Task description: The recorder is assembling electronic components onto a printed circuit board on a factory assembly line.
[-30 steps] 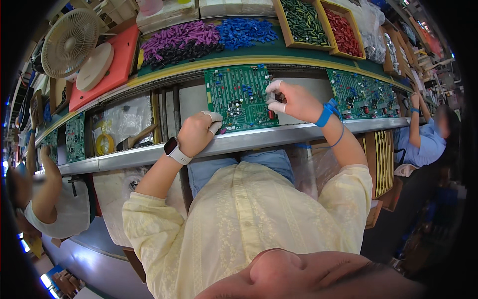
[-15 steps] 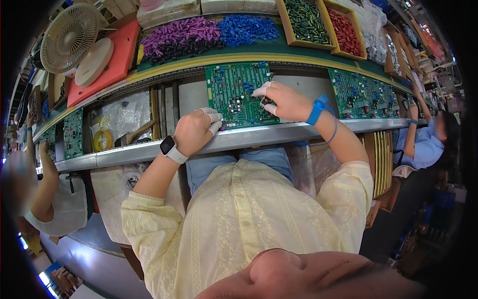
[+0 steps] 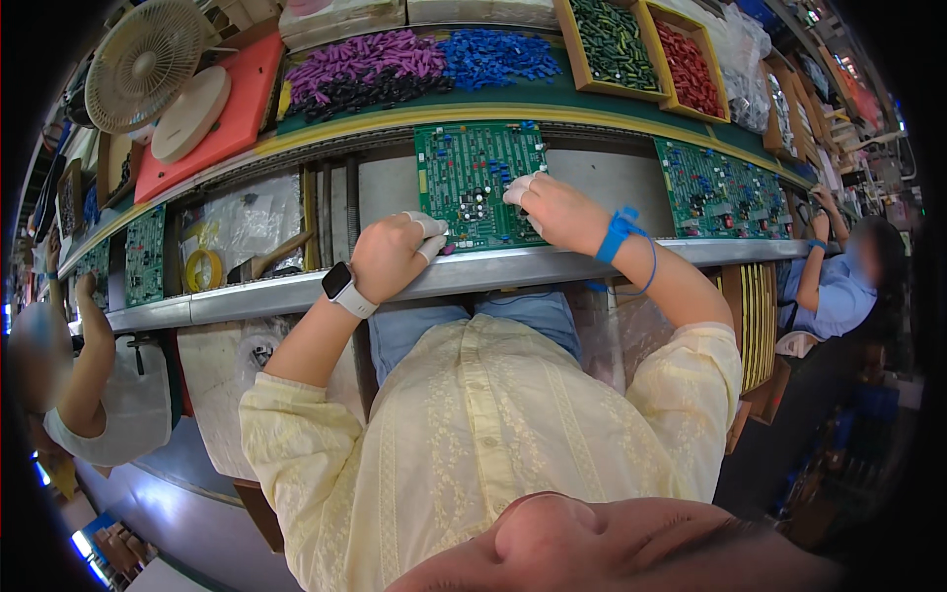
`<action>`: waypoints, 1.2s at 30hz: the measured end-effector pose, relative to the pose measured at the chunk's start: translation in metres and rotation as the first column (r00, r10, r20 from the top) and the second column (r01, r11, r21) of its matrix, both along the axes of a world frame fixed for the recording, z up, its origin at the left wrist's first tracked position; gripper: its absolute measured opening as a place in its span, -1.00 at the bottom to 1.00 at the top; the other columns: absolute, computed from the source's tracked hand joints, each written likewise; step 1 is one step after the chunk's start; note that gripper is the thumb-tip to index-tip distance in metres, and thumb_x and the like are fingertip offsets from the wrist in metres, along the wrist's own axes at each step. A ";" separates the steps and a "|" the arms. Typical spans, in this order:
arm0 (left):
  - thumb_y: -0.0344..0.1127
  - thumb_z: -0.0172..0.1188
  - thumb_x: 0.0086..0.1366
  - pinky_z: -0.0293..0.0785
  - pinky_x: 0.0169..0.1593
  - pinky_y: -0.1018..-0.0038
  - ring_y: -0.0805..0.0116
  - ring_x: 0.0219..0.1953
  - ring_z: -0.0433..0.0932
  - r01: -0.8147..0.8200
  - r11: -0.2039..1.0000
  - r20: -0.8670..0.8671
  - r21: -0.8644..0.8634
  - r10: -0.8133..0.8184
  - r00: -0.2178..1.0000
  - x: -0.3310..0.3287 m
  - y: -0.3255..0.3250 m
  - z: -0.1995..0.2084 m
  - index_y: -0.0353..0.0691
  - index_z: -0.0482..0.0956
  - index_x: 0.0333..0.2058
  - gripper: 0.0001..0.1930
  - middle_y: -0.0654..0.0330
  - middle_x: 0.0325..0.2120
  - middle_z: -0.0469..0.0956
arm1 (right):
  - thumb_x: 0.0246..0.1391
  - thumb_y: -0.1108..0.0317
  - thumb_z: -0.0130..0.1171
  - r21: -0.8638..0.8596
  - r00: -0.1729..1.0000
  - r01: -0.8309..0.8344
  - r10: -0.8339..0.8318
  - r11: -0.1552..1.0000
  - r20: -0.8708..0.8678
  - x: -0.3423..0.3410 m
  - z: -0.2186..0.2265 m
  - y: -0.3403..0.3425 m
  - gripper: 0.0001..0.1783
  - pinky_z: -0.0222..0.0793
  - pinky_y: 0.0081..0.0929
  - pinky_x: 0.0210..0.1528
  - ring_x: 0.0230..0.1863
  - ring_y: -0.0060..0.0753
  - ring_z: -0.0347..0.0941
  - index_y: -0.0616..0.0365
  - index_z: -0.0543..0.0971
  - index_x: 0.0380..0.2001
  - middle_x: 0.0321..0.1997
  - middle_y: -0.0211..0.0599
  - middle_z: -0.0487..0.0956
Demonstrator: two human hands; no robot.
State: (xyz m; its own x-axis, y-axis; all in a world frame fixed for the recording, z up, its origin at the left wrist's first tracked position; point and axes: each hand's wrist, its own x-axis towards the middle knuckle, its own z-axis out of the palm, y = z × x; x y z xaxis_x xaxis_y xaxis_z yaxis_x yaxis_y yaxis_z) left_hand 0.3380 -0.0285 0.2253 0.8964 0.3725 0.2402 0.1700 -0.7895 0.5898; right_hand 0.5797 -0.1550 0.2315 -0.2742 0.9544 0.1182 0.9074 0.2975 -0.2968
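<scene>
A green circuit board (image 3: 449,173) full of small parts lies on the rails in front of me. At its lower left corner is my left hand (image 3: 387,259), with white finger cots on bent, closed fingers. A small purple piece (image 3: 447,250) shows by those fingertips; whether they grip it is unclear. My right hand (image 3: 564,212), also in finger cots, is curled over the board's right side. Its fingers are closed and pointing down at the parts, and what they hold is hidden. A blue wrist strap (image 3: 619,235) with a cord circles the right wrist.
Beyond the rails lie purple (image 3: 380,64) and blue component piles (image 3: 498,56), boxes of green (image 3: 614,44) and red components (image 3: 688,69), and a fan (image 3: 146,64). More boards (image 3: 715,187) sit at right. A brush (image 3: 271,257) lies left. Co-workers sit on both sides.
My right hand has come slightly lower over the board, and its fingers have drawn closer together. A dark part seen between them before is now hidden. The left hand stays at the corner.
</scene>
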 end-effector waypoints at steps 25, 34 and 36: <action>-0.36 0.08 0.11 0.35 0.00 0.33 0.06 -0.06 0.43 -0.855 0.499 0.236 0.140 0.822 0.518 -0.246 0.199 -0.012 -0.25 0.49 -0.10 -0.66 -0.03 -0.13 0.48 | -0.07 0.26 0.11 0.082 0.932 -0.363 0.361 0.928 0.044 -0.115 0.033 0.062 -0.70 0.14 -0.15 0.13 -0.08 -0.13 0.35 0.15 0.44 -0.24 -0.20 -0.17 0.46; 0.02 -0.22 0.27 0.28 0.01 0.15 -0.13 -0.06 0.39 -0.964 0.044 -0.034 0.264 0.999 0.037 -0.435 0.306 -0.057 -0.24 0.42 -0.04 -0.50 -0.17 -0.12 0.43 | 0.02 0.16 0.03 -0.140 0.991 -0.037 0.055 0.989 0.126 -0.092 0.020 0.036 -0.72 0.13 -0.18 0.11 -0.31 -0.20 0.42 0.15 0.48 -0.31 -0.53 -0.23 0.51; 0.12 -0.30 0.28 0.24 0.06 0.18 -0.14 0.02 0.34 -0.975 0.085 -0.118 0.204 0.991 0.061 -0.435 0.315 -0.053 -0.25 0.37 0.01 -0.41 -0.18 -0.05 0.39 | 0.01 0.18 0.04 -0.131 0.987 0.053 -0.032 0.990 0.160 -0.079 0.019 0.023 -0.72 0.14 -0.18 0.09 -0.31 -0.19 0.42 0.15 0.48 -0.30 -0.53 -0.22 0.51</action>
State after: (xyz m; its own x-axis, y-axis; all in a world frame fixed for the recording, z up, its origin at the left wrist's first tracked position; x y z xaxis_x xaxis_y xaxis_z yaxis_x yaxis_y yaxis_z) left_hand -0.0973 0.2861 0.1724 -0.2571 0.9446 0.2038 0.9057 0.1620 0.3917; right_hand 0.5012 -0.1318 0.2507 -0.2377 0.9699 -0.0528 0.9569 0.2245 -0.1841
